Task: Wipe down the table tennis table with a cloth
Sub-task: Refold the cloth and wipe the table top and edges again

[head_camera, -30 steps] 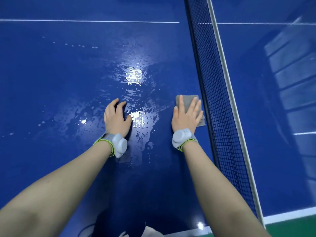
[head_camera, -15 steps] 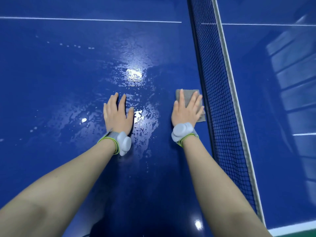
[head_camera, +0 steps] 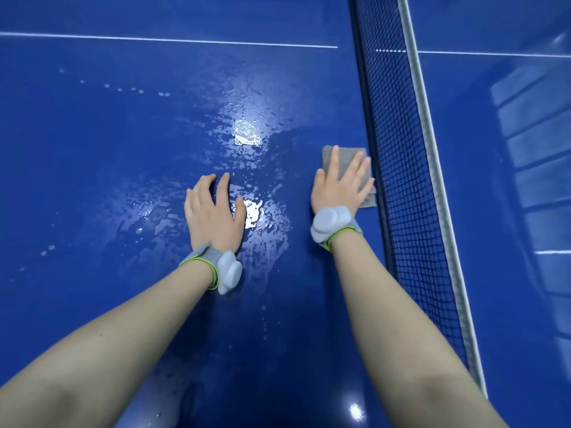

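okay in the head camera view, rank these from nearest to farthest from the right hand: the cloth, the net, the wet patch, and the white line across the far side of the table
From the right hand:
1. Cloth: directly under the flat fingers, touching.
2. Net: just to the hand's right, beside the cloth's edge.
3. Wet patch: to the left, toward the left hand.
4. White line: far across the table, beyond everything else.

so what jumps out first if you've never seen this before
Most striking is the wet patch glaring in the middle of the blue table, between the two hands. The right hand presses flat on a grey cloth right beside the black net, while the left hand rests flat on the bare wet surface. Both wrists carry pale wristbands.
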`<state>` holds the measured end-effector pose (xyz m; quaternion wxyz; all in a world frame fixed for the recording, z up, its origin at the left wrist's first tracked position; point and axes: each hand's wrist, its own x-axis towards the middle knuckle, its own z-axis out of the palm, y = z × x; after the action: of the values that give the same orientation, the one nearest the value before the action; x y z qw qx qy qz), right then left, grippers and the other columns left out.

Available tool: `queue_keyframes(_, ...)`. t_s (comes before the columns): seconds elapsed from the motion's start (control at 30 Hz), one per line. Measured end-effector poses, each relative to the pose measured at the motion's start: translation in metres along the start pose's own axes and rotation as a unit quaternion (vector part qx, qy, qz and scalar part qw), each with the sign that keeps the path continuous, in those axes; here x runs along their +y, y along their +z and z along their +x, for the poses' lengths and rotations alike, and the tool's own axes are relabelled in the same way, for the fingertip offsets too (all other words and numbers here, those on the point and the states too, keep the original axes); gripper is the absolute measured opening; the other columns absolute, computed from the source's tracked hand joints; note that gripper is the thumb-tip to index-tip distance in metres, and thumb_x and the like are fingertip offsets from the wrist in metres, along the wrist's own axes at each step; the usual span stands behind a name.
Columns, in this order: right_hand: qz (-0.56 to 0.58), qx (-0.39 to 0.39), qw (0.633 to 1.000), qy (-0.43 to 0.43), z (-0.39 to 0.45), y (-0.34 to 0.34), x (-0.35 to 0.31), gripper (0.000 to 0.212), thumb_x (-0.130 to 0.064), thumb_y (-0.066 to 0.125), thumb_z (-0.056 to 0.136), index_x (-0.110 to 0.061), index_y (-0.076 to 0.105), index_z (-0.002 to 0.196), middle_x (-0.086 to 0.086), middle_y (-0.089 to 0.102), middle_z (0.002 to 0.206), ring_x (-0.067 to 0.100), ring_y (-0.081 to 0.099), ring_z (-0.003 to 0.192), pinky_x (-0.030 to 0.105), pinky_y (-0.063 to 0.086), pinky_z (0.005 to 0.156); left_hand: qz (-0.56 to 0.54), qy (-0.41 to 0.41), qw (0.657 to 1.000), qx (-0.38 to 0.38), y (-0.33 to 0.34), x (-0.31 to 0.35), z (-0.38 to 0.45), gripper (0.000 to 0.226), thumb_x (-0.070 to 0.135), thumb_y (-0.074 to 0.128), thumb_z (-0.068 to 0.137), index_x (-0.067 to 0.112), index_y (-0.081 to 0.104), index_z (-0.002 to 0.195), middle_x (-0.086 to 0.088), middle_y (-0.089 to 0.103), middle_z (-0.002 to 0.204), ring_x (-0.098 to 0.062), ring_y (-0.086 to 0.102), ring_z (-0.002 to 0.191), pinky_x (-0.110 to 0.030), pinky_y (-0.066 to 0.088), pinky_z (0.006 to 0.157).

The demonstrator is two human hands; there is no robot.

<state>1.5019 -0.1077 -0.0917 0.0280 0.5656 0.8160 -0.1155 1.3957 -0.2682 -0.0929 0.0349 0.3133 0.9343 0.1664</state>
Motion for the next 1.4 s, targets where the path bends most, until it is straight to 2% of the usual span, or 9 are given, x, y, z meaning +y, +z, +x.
queue_keyframes(0.1,-0.019,-0.006,0.992,-0.121,-0.009,0.005,-0.021,0.059,-0.039,0.028,0.101,-0.025,0.003,0.152,0.015,-0.004,0.159,0.029,-0.007,0.146,0.048,-0.004,0.115,-0.004,-0.028,0.999,0.02,0.001,0.005,0.009,0.038,0.032,0.047,0.091,0.014,0.052,0.124,-0.012,0.047,0.122,-0.031,0.038,0.115,-0.038,0.021,0.098)
queue_keyframes(0.2,-0.01,0.009,0.977,-0.213,-0.003,0.005,-0.012,0.051,-0.037,0.032,0.099,-0.02,0.03,0.147,0.013,0.009,0.159,0.027,0.004,0.147,0.046,0.001,0.116,0.009,-0.036,0.999,0.013,-0.001,0.006,0.026,0.034,0.032,0.048,0.092,0.014,0.053,0.12,-0.013,0.047,0.116,-0.032,0.038,0.111,-0.036,0.019,0.092)
queue_keyframes(0.33,0.013,0.08,0.991,-0.109,0.028,0.002,0.012,0.04,-0.031,0.038,0.098,-0.017,0.047,0.134,0.007,0.02,0.157,0.024,0.015,0.146,0.045,0.012,0.114,0.02,-0.027,0.999,0.008,0.0,0.003,0.045,0.034,0.032,0.046,0.093,0.014,0.052,0.12,-0.013,0.046,0.116,-0.032,0.039,0.108,-0.038,0.023,0.09)
queue_keyframes(0.5,0.042,0.043,0.997,0.038,0.045,-0.004,-0.022,0.049,-0.032,0.035,0.1,-0.021,0.027,0.147,0.007,0.004,0.16,0.023,-0.003,0.147,0.047,-0.001,0.116,0.01,0.008,0.999,0.037,0.008,-0.001,0.048,0.035,0.027,0.043,0.092,0.009,0.05,0.121,-0.015,0.043,0.131,-0.031,0.033,0.123,-0.039,0.015,0.109)
queue_keyframes(0.67,-0.011,-0.013,0.979,-0.203,0.034,0.004,-0.054,0.054,-0.034,0.029,0.102,-0.021,0.014,0.152,0.01,-0.003,0.159,0.026,-0.008,0.147,0.044,-0.008,0.115,0.012,0.016,1.0,0.023,0.011,-0.002,0.049,0.038,0.025,0.041,0.095,0.008,0.046,0.128,-0.017,0.034,0.142,-0.031,0.024,0.135,-0.04,0.008,0.116)
queue_keyframes(0.77,0.002,0.017,0.966,-0.259,0.055,-0.001,-0.034,0.052,-0.032,0.029,0.098,-0.019,0.03,0.148,0.016,0.013,0.157,0.032,0.007,0.146,0.046,0.003,0.116,0.008,0.016,1.0,0.019,0.01,-0.003,0.049,0.038,0.026,0.042,0.095,0.009,0.046,0.129,-0.016,0.033,0.143,-0.031,0.024,0.136,-0.041,0.009,0.116)
queue_keyframes(0.97,0.052,0.041,0.998,0.02,0.095,-0.014,-0.017,0.056,-0.03,0.038,0.1,-0.018,0.019,0.151,0.014,0.013,0.156,0.026,0.005,0.146,0.041,0.003,0.115,0.007,0.011,1.0,0.028,0.012,-0.003,0.05,0.043,0.031,0.032,0.093,0.009,0.048,0.127,-0.016,0.037,0.141,-0.031,0.028,0.135,-0.041,0.012,0.115)
queue_keyframes(1.27,-0.072,-0.017,0.958,-0.277,0.085,-0.004,-0.061,0.057,-0.032,0.028,0.102,-0.019,0.006,0.152,0.011,-0.001,0.159,0.025,-0.005,0.147,0.043,-0.007,0.115,0.003,0.005,0.999,0.036,0.012,-0.003,0.051,0.046,0.033,0.031,0.091,0.008,0.051,0.125,-0.017,0.041,0.139,-0.033,0.032,0.133,-0.043,0.017,0.114)
queue_keyframes(1.4,-0.068,0.023,0.981,-0.178,0.121,-0.012,-0.025,0.054,-0.031,0.028,0.102,-0.022,0.011,0.152,0.009,0.001,0.16,0.026,-0.003,0.147,0.043,0.0,0.116,0.006,0.002,1.0,0.03,0.012,-0.002,0.05,0.048,0.034,0.028,0.092,0.009,0.051,0.125,-0.017,0.04,0.139,-0.033,0.031,0.134,-0.043,0.017,0.114)
